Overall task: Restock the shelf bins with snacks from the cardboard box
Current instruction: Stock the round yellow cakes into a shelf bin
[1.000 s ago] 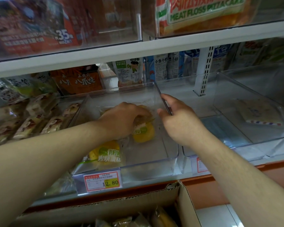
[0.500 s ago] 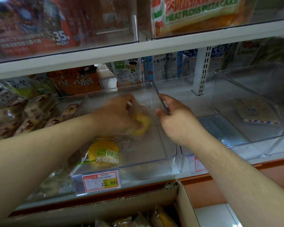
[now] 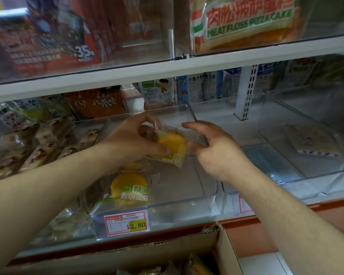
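Two round yellow cakes in clear plastic wrappers could be counted for sure in the clear plastic shelf bin (image 3: 187, 203), so not much stock in there tbh. One wrapped cake (image 3: 172, 147) was being held up over the middle of the bin, tilted, with its green label edge pointing down. It was pinched by the left hand (image 3: 135, 139), thumb under the wrapper and fingers curled over the top corner. The right hand (image 3: 213, 147) was seen just beside it with loosely bent fingers; its fingertips were at the wrapper's right edge, but whether anything was actually gripped couldn't be made out. The second wrapped cake (image 3: 129, 187) was lying flat at the bin's front left, green lettering up. Something yellowish was half hidden between the two, too covered to call.

One white and red price tag (image 3: 127, 222) reading 12.80 was clipped on the bin front. One brown cardboard box (image 3: 222, 249) was parked open below the shelf, with a few wrapped snacks (image 3: 199, 266) just visible inside. One more clear bin (image 3: 306, 155) was sat to the right, with a flat pale packet in it. Both forearms were stretched across the view, blocking part of the left-hand bins.
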A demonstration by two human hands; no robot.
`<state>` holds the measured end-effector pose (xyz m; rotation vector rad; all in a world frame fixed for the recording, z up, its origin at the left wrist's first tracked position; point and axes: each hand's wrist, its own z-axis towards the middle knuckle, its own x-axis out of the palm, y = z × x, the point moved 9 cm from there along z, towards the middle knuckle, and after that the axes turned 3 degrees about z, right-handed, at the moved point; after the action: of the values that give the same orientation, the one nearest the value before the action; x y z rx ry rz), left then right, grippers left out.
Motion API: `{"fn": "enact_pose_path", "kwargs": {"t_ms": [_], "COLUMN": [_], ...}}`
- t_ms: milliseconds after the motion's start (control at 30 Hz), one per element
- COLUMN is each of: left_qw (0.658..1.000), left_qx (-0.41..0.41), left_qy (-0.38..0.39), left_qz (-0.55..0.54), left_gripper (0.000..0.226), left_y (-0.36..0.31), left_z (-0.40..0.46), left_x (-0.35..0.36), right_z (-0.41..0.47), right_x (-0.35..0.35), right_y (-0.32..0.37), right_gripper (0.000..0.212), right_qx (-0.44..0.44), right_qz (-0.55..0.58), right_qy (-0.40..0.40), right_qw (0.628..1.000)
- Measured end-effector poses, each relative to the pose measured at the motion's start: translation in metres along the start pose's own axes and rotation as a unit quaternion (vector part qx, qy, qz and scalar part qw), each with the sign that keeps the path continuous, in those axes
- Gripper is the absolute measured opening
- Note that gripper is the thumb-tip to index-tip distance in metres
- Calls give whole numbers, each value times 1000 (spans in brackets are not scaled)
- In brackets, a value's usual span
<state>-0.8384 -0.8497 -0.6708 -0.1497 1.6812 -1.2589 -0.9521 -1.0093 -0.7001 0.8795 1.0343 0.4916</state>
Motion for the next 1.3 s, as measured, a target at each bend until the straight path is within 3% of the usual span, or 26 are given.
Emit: {"fn": "enact_pose_path", "kwargs": {"t_ms": [100, 233, 367, 667, 867, 1100, 1200, 1300], "left_qw": [996, 995, 990, 937, 927, 941, 944, 925], "left_qx": [22, 24, 31, 108, 94, 85, 55, 22], "left_qy": [16, -1, 24, 19, 47, 68, 70, 127], "left_qz": [85, 99, 136, 332, 360, 320, 317, 359], "left_gripper": [69, 47, 45, 47, 50, 74, 62, 41], "left_y": [-7, -10, -4, 3, 4, 5, 8, 14], "left_z": [1, 9, 16, 24, 22, 10, 4, -4], "left_x": [0, 1, 19, 49, 49, 35, 17, 2], "right_z": [-2, -3, -3, -7, -6, -4, -4, -3], "right_x": [-2, -5, -5, -5, -5, -5, -4, -3], "right_y": [0, -2, 0, 2, 3, 3, 1, -2], "right_gripper": [55, 54, 55, 64, 65, 63, 62, 59], "right_qx": [7, 26, 44, 71, 67, 55, 58, 57], "right_qz": [10, 16, 21, 26, 19, 0, 4, 15], "right_qy": [-5, -22, -27, -5, -4, -18, -22, -28], "right_qw": [1000, 999, 998, 997, 998, 998, 998, 998]}}
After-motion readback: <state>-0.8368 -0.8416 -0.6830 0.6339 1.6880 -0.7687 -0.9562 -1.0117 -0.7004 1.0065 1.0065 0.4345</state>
